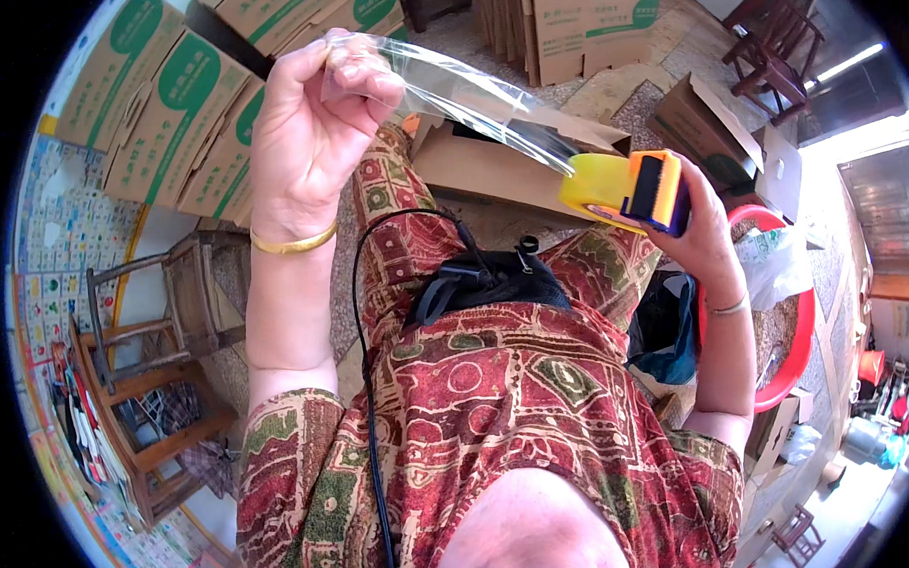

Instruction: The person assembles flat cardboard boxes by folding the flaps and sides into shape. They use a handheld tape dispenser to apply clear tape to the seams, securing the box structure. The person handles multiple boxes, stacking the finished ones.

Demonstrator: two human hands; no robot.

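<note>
Shirt fills lower centre; your left hand pinches tape upper left, right hand clasps dispenser; slack could self-stick strip.

Glossy, smooth plastic is seen in the tape at twelve o'clock, matt cardboard in boxes at ten.
</note>
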